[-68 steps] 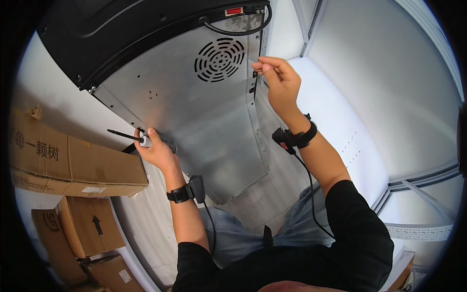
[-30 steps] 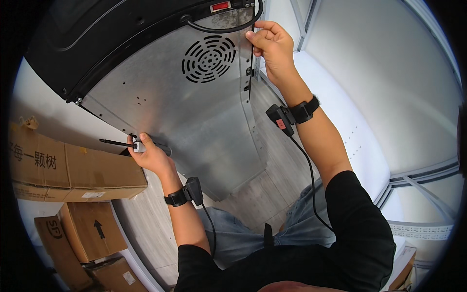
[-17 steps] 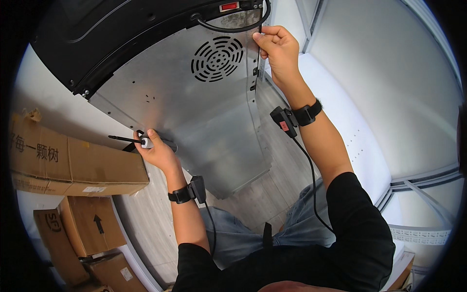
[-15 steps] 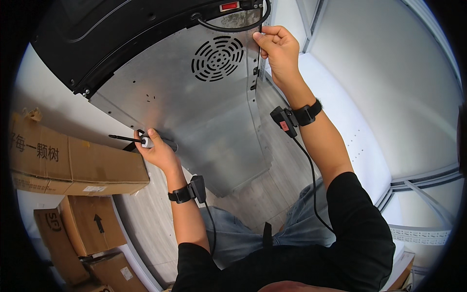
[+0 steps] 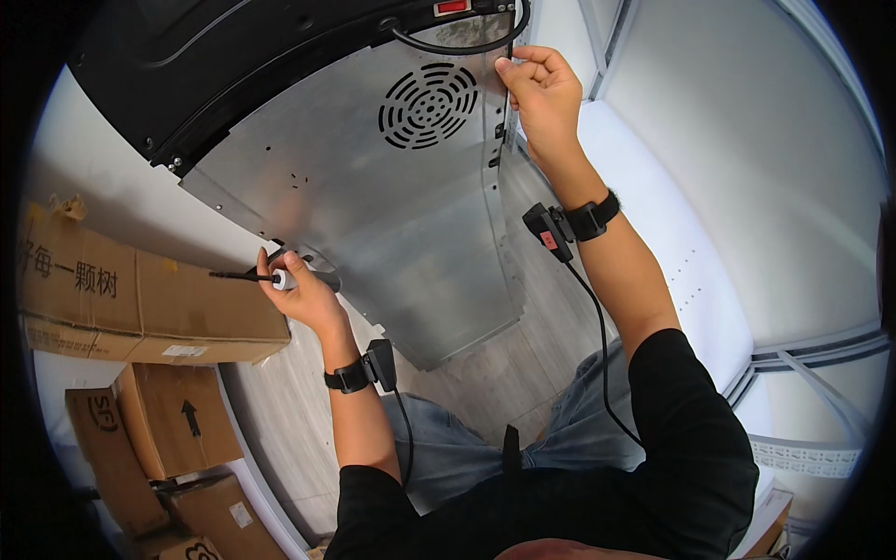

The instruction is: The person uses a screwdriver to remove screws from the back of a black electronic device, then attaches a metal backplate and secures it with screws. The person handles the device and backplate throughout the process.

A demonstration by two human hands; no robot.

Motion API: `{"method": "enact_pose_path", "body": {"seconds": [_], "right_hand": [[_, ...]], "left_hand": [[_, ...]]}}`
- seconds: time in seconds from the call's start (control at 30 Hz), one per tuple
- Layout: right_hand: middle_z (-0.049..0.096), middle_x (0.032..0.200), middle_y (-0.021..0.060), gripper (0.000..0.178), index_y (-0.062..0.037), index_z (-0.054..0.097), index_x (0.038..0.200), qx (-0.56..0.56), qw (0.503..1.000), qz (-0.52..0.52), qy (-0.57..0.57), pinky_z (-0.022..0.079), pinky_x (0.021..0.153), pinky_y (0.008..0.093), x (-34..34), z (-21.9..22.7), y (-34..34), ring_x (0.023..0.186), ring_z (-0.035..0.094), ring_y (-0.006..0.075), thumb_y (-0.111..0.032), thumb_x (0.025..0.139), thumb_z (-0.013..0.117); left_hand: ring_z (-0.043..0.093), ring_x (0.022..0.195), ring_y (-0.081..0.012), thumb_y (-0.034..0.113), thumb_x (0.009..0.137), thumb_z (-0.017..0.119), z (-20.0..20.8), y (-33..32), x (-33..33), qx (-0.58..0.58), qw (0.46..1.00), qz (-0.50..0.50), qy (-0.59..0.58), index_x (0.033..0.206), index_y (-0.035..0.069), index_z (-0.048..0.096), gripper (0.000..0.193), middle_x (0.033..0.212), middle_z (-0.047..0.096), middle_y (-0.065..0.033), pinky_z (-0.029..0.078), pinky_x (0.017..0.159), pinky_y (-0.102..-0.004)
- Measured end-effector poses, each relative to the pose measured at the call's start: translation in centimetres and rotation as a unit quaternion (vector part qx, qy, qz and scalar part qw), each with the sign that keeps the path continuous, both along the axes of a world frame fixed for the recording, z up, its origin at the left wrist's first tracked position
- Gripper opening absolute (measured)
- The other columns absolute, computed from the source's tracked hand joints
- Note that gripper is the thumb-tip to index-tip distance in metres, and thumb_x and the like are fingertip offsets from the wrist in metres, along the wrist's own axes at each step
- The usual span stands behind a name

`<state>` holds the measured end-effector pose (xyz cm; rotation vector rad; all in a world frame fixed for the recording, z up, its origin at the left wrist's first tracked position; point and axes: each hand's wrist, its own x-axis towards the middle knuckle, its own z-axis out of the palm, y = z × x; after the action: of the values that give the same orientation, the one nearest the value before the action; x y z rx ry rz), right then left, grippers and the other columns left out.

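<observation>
A large grey sheet-metal panel point(image 5: 373, 215) stands in front of me, with a round slotted vent point(image 5: 429, 106) in its upper part. My left hand point(image 5: 308, 297) is closed around a screwdriver point(image 5: 250, 276), its black shaft pointing left and its grey handle lying across the palm. Those fingers are close to the panel's lower left edge; whether they touch it I cannot tell. At the upper right edge of the panel my right hand point(image 5: 549, 103) is closed, thumb against the metal and index finger curled beside the edge. Between these fingertips the view is partly hidden.
Above the panel is a black housing point(image 5: 215, 65) with a red switch point(image 5: 454, 7) and a looped black cable point(image 5: 448, 49). Cardboard boxes point(image 5: 201, 308) are stacked on the left. A white shelf surface point(image 5: 644, 224) with a metal frame runs along the right. Cables hang from both wrist straps.
The panel and black housing appear slightly further right and up in the picture. My right hand has shifted slightly right with the panel edge; my left hand keeps hold of the screwdriver.
</observation>
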<state>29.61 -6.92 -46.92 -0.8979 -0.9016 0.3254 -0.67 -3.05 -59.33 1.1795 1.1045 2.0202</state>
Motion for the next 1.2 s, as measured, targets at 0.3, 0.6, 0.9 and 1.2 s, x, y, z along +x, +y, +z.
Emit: {"method": "enact_pose_path", "body": {"seconds": [0.3,0.6,0.9,1.2], "right_hand": [[0.053,0.066,-0.0036,0.021,0.0006,0.054,0.103,0.052,0.988,-0.095,-0.114,0.034,0.05,0.0168,-1.0,-1.1,0.1,0.056,0.043,0.0005,-0.001,0.086,0.067],[0.052,0.066,-0.0044,0.014,0.0005,0.06,0.1,0.027,0.989,-0.082,-0.123,0.034,0.052,0.017,-1.5,-1.5,-0.6,0.058,0.043,0.0003,0.0,0.086,0.064],[0.054,0.074,-0.0042,0.009,-0.0015,0.06,0.092,-0.244,0.95,0.19,-0.037,0.042,0.06,0.0197,-4.2,-4.7,-8.4,0.067,0.05,0.0038,-0.01,0.091,0.063],[0.056,0.099,0.008,0.049,-0.003,0.042,0.121,-0.435,0.864,0.253,0.014,0.049,0.068,0.028,-2.9,-7.5,-17.3,0.086,0.056,0.0125,-0.032,0.09,0.067]], "left_hand": [[0.059,0.084,-0.0155,0.017,0.096,0.058,1.8,-2.3,0.6,0.015,0.984,-0.179,0.013,0.114,0.003,0.049,0.025,0.085,0.059,-0.006,0.05,0.084,-0.0327],[0.061,0.107,-0.0236,0.016,0.095,0.06,1.5,-1.2,2.2,-0.024,0.958,-0.284,-0.013,0.132,0.003,0.045,0.043,0.12,0.058,-0.0131,0.051,0.089,-0.0365],[0.054,0.075,-0.0179,0.016,0.097,0.056,1.5,-4.4,5.8,-0.073,0.867,-0.478,-0.121,0.102,0.007,0.051,0.012,0.071,0.049,-0.003,0.046,0.074,-0.0328],[0.052,0.103,-0.0221,0.03,0.101,0.046,1.5,-10.5,15.5,-0.15,0.674,-0.701,-0.177,0.106,0.01,0.045,0.021,0.109,0.052,-0.0109,0.045,0.085,-0.0357]]}}
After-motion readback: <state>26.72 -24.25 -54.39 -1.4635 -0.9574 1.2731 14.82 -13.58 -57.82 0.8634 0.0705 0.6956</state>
